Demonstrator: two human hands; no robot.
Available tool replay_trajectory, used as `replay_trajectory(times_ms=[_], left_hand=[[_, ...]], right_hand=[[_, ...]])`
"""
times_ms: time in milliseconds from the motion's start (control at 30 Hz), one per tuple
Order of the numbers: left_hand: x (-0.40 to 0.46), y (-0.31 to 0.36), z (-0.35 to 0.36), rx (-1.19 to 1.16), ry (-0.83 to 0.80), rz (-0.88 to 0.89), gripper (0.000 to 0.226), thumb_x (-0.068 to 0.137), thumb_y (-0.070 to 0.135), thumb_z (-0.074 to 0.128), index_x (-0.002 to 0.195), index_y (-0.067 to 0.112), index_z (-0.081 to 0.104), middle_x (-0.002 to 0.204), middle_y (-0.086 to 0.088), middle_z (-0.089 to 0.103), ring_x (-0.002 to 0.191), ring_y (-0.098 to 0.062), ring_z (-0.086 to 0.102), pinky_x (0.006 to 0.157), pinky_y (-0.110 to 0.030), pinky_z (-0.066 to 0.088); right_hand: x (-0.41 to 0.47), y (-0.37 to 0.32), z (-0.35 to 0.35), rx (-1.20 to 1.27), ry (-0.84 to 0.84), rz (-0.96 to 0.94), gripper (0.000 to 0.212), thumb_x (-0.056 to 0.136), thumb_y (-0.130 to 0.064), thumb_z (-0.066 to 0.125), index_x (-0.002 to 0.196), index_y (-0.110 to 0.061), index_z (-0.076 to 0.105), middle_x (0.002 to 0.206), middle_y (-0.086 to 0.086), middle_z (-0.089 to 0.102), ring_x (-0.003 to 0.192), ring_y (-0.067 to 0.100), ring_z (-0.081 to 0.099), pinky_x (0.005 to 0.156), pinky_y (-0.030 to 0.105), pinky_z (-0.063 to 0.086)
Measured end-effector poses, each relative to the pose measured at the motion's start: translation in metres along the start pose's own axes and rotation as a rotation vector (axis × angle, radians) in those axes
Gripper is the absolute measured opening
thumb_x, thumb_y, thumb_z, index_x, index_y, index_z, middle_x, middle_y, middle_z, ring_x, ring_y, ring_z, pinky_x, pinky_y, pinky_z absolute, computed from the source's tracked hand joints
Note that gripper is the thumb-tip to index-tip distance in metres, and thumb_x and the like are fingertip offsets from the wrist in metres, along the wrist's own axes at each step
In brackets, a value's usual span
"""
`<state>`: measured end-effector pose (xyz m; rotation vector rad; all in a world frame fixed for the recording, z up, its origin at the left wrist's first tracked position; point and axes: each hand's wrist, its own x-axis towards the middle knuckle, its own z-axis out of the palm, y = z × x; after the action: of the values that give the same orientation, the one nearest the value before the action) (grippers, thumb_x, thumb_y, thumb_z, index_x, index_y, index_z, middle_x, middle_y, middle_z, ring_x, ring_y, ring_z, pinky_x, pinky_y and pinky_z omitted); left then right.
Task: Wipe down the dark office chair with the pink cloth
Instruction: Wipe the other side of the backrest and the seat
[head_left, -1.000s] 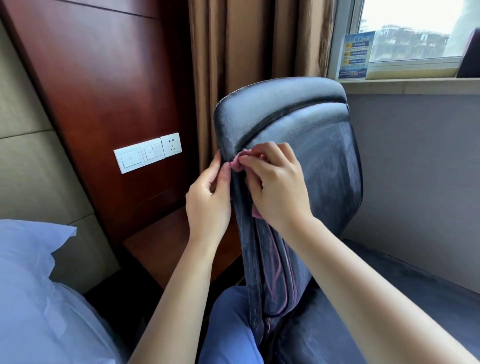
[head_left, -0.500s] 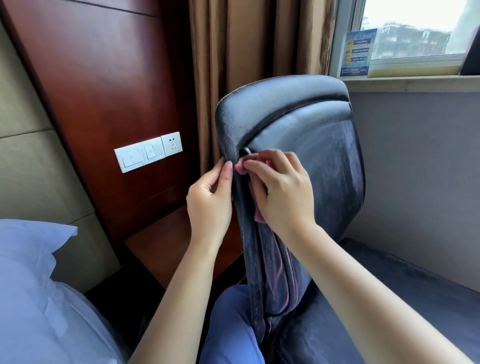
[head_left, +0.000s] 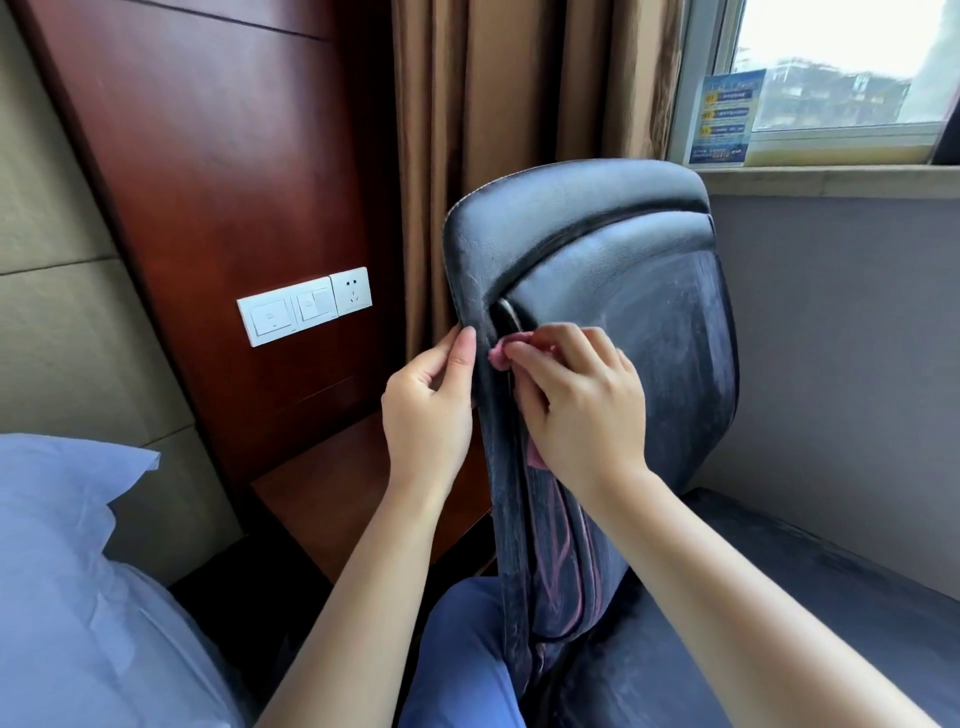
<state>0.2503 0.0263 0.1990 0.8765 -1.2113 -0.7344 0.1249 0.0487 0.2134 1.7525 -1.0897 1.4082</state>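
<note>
A person's right hand (head_left: 582, 410) presses a pink cloth (head_left: 501, 353) into the seam along the edge of a dark office chair (head_left: 623, 291), fingers curled over the cloth. The cloth, bunched small under the fingertips, could snag in the narrow groove or slip free if pushed harder. Just beside it, the left hand (head_left: 428, 410) pinches the chair's edge between thumb and fingers, bracing the backrest, wrist bent upward from below.

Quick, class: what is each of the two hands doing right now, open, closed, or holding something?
Left hand: pinches the side edge of the chair back.
Right hand: holds the pink cloth, pressed into the chair's seam.
</note>
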Motion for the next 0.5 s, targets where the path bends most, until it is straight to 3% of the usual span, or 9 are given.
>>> replay_trajectory(times_ms=[133, 267, 500], left_hand=[[-0.003, 0.001, 0.002, -0.011, -0.001, 0.011, 0.048, 0.077, 0.066, 0.057, 0.111, 0.034, 0.069, 0.109, 0.003, 0.072, 0.109, -0.017, 0.064, 0.096, -0.048, 0.048], [-0.003, 0.001, 0.0, -0.018, 0.004, -0.007, 0.047, 0.077, 0.066, 0.058, 0.108, 0.033, 0.07, 0.107, 0.004, 0.072, 0.107, -0.016, 0.065, 0.095, -0.048, 0.049], [-0.003, 0.0, 0.002, -0.03, 0.004, 0.0, 0.05, 0.076, 0.067, 0.058, 0.109, 0.031, 0.071, 0.106, 0.002, 0.072, 0.106, -0.018, 0.066, 0.095, -0.048, 0.049]], right_hand=[[0.026, -0.003, 0.001, 0.0, 0.045, -0.011, 0.011, 0.086, -0.017, 0.063, 0.085, -0.022, 0.073, 0.088, -0.001, 0.067, 0.079, 0.025, 0.06, 0.065, 0.034, 0.045], [0.014, -0.003, 0.005, -0.085, 0.0, -0.067, 0.016, 0.086, -0.015, 0.061, 0.095, -0.02, 0.073, 0.091, 0.002, 0.067, 0.077, 0.027, 0.061, 0.062, 0.034, 0.044], [0.026, -0.001, 0.0, 0.019, 0.017, -0.027, 0.018, 0.087, -0.02, 0.057, 0.084, -0.021, 0.074, 0.087, 0.001, 0.068, 0.076, 0.027, 0.061, 0.065, 0.033, 0.045]])
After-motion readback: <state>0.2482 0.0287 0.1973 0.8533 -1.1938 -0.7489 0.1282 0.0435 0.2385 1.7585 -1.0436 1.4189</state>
